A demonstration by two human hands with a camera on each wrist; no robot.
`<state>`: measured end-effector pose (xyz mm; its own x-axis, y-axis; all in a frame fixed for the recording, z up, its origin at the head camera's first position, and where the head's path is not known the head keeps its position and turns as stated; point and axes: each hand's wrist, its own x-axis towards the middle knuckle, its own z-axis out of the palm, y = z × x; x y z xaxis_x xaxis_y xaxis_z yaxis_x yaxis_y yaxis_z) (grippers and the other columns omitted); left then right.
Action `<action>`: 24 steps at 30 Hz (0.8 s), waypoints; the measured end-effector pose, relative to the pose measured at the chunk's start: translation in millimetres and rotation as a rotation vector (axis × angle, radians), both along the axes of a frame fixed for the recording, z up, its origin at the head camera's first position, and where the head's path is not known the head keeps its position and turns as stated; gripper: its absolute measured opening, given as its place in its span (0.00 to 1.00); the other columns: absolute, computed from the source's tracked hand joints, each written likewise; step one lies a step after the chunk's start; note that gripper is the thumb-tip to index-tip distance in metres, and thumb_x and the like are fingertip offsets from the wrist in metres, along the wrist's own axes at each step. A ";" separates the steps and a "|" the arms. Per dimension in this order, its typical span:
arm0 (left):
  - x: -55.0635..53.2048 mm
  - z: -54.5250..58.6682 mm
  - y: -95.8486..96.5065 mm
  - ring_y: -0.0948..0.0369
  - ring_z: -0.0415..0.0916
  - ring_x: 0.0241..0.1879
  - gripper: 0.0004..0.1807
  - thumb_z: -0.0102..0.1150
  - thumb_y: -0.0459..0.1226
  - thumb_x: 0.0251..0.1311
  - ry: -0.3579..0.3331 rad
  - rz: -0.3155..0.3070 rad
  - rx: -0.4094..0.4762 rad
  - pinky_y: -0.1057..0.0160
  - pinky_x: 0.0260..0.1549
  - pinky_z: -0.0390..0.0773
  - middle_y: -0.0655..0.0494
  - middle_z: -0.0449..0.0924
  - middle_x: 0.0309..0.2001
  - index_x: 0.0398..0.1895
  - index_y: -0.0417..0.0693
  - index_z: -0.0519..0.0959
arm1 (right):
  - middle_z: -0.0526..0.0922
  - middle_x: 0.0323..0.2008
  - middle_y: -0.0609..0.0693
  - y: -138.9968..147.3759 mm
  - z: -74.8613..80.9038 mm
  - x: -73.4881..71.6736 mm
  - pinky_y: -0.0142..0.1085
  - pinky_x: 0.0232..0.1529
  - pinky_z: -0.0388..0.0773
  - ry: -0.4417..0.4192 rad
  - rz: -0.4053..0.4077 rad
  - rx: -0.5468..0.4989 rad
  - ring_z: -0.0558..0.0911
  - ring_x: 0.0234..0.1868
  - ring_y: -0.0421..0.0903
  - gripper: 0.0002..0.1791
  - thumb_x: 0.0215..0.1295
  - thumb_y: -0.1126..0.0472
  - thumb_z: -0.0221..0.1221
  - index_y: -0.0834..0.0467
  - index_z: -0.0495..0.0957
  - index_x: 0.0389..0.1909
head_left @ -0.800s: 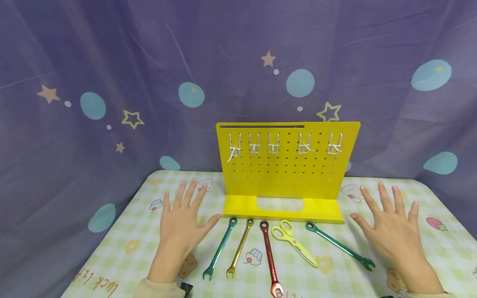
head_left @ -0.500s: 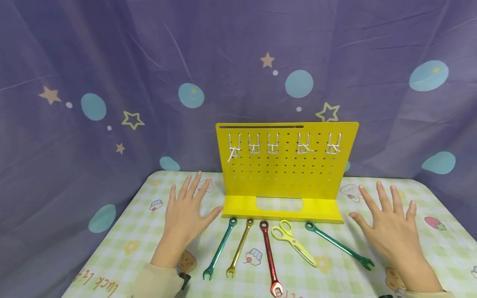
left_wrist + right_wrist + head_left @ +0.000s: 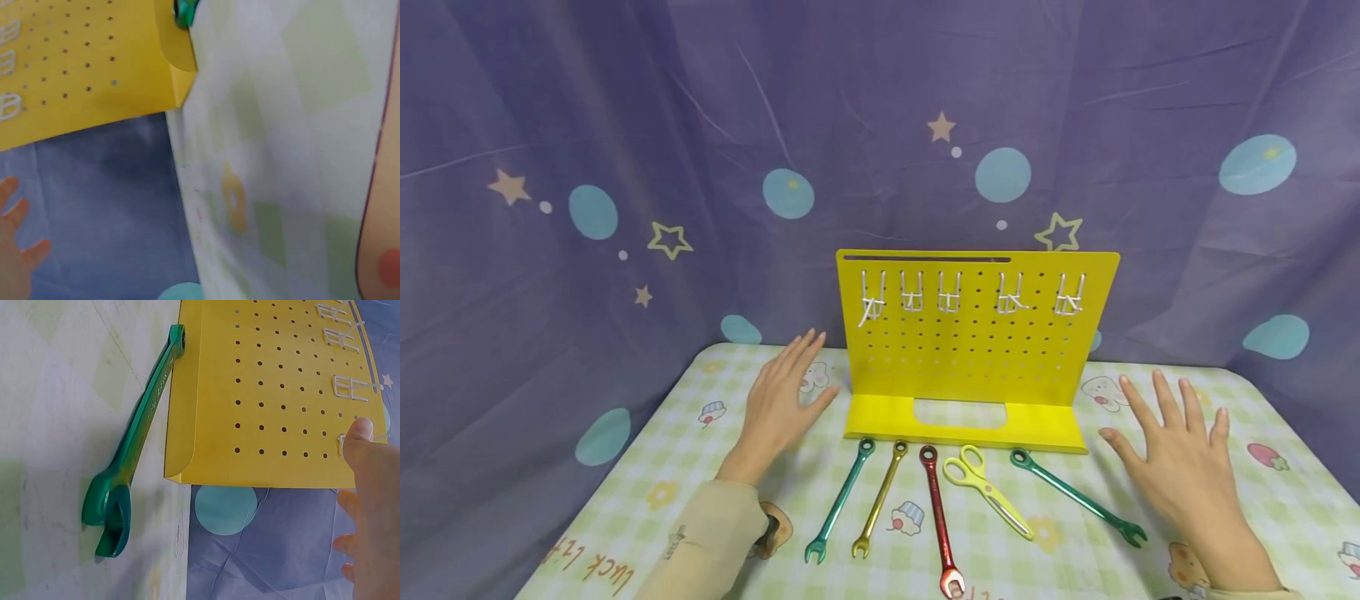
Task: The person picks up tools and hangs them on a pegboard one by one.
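My left hand (image 3: 777, 406) hovers over the table left of the yellow pegboard (image 3: 962, 350), fingers straight and holding nothing. To the right of the board my right hand (image 3: 1183, 467) is spread, also holding nothing, near a green wrench (image 3: 1078, 497). In front of the board lie another green wrench (image 3: 841, 500), a gold wrench (image 3: 880, 500), a red wrench (image 3: 939, 521) and yellow-handled scissors (image 3: 987, 490). The right wrist view shows the nearer green wrench (image 3: 140, 434) with its jaw end toward the camera. Left-hand fingers (image 3: 17, 212) show at that wrist view's edge.
Several white wire hooks (image 3: 949, 293) hang in a row across the upper pegboard. A checked cloth (image 3: 700, 467) covers the table. Behind it hangs a purple curtain (image 3: 880, 100) with stars and blue ovals.
My left hand has moved forward and slightly right, turning on its side with its fingers closer together. The right hand stays nearly in place. The tools lie as before.
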<state>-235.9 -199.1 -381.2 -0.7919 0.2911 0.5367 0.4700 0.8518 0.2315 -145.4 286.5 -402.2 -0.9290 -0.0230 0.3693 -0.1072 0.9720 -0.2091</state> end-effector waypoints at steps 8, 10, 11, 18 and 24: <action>-21.4 -3.7 0.2 0.50 0.59 0.71 0.41 0.60 0.50 0.67 -0.085 -0.037 0.220 0.40 0.63 0.65 0.61 0.56 0.76 0.79 0.66 0.51 | 0.38 0.78 0.63 -2.2 -1.5 -0.5 0.66 0.64 0.16 0.000 0.013 -0.006 0.29 0.76 0.63 0.41 0.73 0.37 0.49 0.46 0.45 0.79; -27.0 -0.7 5.1 0.52 0.59 0.71 0.41 0.59 0.50 0.68 -0.125 -0.039 0.266 0.40 0.63 0.64 0.63 0.56 0.75 0.79 0.69 0.50 | 0.39 0.78 0.63 -2.1 -1.6 -0.5 0.66 0.64 0.16 -0.002 0.014 -0.008 0.29 0.76 0.63 0.41 0.73 0.37 0.48 0.45 0.45 0.79; -30.2 0.5 7.8 0.53 0.59 0.71 0.40 0.59 0.50 0.68 -0.142 -0.046 0.288 0.41 0.64 0.63 0.64 0.56 0.75 0.78 0.70 0.50 | 0.39 0.78 0.63 -1.9 -1.9 -0.3 0.66 0.64 0.16 -0.002 0.014 -0.010 0.29 0.76 0.63 0.41 0.73 0.37 0.48 0.45 0.45 0.79; -51.9 7.7 23.4 0.57 0.64 0.68 0.40 0.62 0.45 0.67 -0.247 -0.117 0.535 0.50 0.63 0.67 0.60 0.62 0.73 0.78 0.61 0.53 | 0.38 0.78 0.62 -1.3 -2.9 -0.2 0.66 0.65 0.17 0.001 0.022 -0.018 0.30 0.76 0.63 0.41 0.73 0.38 0.49 0.45 0.45 0.79; -67.4 9.5 31.3 0.55 0.70 0.62 0.36 0.66 0.43 0.63 -0.310 -0.115 0.718 0.49 0.60 0.71 0.54 0.71 0.65 0.73 0.56 0.62 | 0.40 0.78 0.63 -2.8 -3.2 -0.7 0.66 0.65 0.18 0.002 0.023 -0.022 0.31 0.76 0.63 0.40 0.74 0.38 0.48 0.47 0.47 0.79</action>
<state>-303.3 -167.8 -371.7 -0.9222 0.0465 0.3839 0.3701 0.3942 0.8412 -146.0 283.7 -405.3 -0.9278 -0.0363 0.3714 -0.1298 0.9645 -0.2300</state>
